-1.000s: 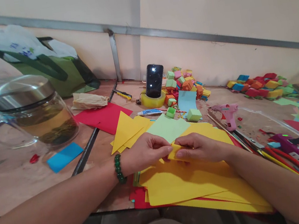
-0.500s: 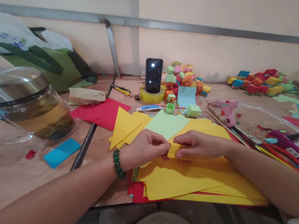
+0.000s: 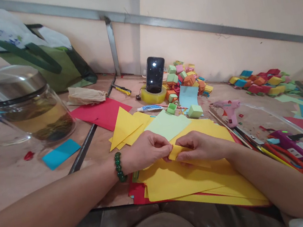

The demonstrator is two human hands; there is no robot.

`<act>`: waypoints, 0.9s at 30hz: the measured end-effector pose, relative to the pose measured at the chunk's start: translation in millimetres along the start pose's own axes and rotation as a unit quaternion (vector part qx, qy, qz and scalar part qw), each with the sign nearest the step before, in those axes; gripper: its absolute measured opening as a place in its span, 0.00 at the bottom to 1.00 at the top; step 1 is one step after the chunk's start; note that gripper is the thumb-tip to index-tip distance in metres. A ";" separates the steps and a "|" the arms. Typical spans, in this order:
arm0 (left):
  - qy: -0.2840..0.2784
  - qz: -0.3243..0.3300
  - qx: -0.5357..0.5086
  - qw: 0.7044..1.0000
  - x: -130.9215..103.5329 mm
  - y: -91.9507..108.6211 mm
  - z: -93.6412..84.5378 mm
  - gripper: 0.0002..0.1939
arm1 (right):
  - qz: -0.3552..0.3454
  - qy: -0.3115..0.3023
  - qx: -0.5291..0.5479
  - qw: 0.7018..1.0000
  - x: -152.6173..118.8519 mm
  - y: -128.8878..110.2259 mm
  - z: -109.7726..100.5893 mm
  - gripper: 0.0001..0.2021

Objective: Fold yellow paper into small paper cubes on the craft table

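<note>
Both hands meet over a stack of yellow paper sheets (image 3: 179, 182) at the table's front edge. A small folded yellow paper piece (image 3: 176, 151) is pinched between them. My left hand (image 3: 153, 149), with a green bead bracelet (image 3: 119, 167) at the wrist, grips its left end with closed fingertips. My right hand (image 3: 198, 146) holds its right side between thumb and curled fingers. Just beyond the hands lie a pale green sheet (image 3: 167, 124) and yellow folded papers (image 3: 126, 129). A small open green box (image 3: 171, 108) and a closed green cube (image 3: 195, 111) stand behind.
A glass teapot (image 3: 39, 116) and green bag (image 3: 60, 66) stand left. A phone (image 3: 155, 74) leans on yellow tape (image 3: 153, 95). Paper cubes (image 3: 188, 79) are heaped behind. At right lie a pink glue gun (image 3: 229, 110), orange-handled scissors (image 3: 291, 160) and a purple power strip (image 3: 294, 146).
The view has shifted very slightly. Both hands stay in nearly the same place, still holding the folded yellow piece.
</note>
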State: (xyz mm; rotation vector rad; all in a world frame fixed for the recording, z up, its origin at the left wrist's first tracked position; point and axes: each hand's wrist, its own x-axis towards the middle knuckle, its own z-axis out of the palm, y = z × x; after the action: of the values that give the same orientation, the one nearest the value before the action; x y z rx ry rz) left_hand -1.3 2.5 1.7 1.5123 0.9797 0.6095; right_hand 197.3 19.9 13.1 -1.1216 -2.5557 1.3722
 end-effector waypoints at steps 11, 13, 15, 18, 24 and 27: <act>-0.005 0.005 0.017 1.000 -2.0 1.5 -0.2 0.11 | 0.024 0.011 -0.006 1.000 0.5 -2.3 0.6 0.12; -0.003 -0.002 0.022 1.000 -3.0 2.1 0.2 0.12 | 0.029 0.010 -0.001 1.000 1.3 -1.8 1.3 0.12; 0.000 -0.007 0.030 1.000 -3.6 2.5 0.9 0.13 | 0.032 0.009 0.010 0.999 2.1 -1.8 2.5 0.12; 0.010 -0.007 0.044 0.999 -3.1 2.1 1.9 0.14 | 0.032 0.008 0.034 0.999 3.4 -1.9 4.8 0.11; 0.035 -0.019 0.058 0.998 0.5 2.2 1.7 0.14 | 0.038 0.000 0.077 0.996 5.2 1.2 5.4 0.13; 0.037 -0.036 0.044 0.998 1.1 3.9 1.4 0.14 | 0.042 -0.003 0.082 0.996 5.3 3.0 3.7 0.14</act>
State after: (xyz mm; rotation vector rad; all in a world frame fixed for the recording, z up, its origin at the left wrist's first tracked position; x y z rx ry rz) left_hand 1.3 2.9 5.0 1.5350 1.1252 0.5801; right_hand 193.9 21.5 7.1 -1.2089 -2.3743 1.5726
